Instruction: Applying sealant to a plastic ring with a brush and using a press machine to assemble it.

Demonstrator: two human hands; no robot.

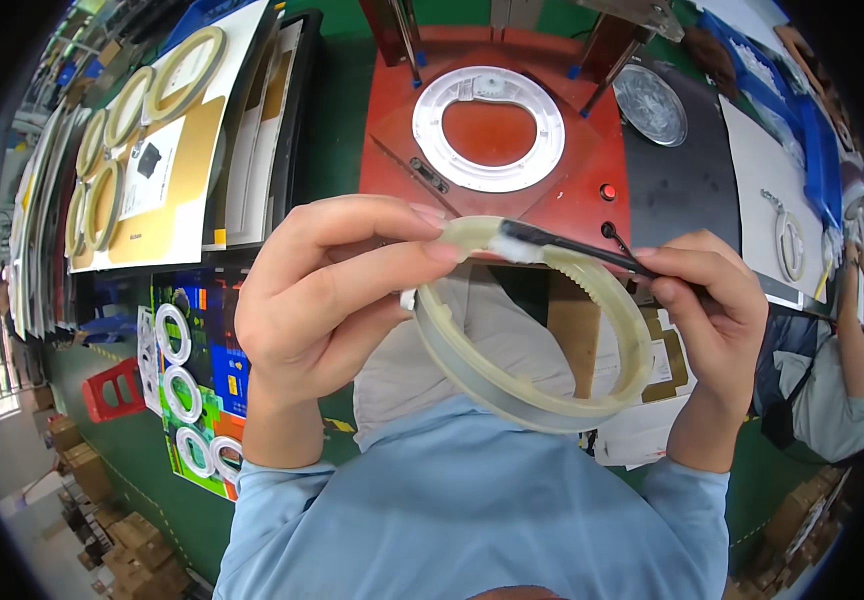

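Note:
My left hand point(322, 290) grips a cream plastic ring point(497, 392) by its upper left rim, between thumb and fingers. The ring hangs tilted above my lap, with small teeth along part of its inner side. In my right hand point(709, 305) is a thin black-handled brush point(582, 247), pinched between thumb and fingers. Its tip rests at the ring's upper rim, where a white patch shows; whether that is bristle or paste I cannot tell. Beyond both hands, a white ring point(429, 128) lies on the red base plate point(392, 80) of a press.
A red button point(607, 191) sits on the press base, with metal posts behind. Right of it are a round clear dish point(650, 105) and blue bins point(752, 75). Cream rings point(102, 205) lie on cardboard at left, white rings point(183, 395) below. Another person point(837, 390) is at far right.

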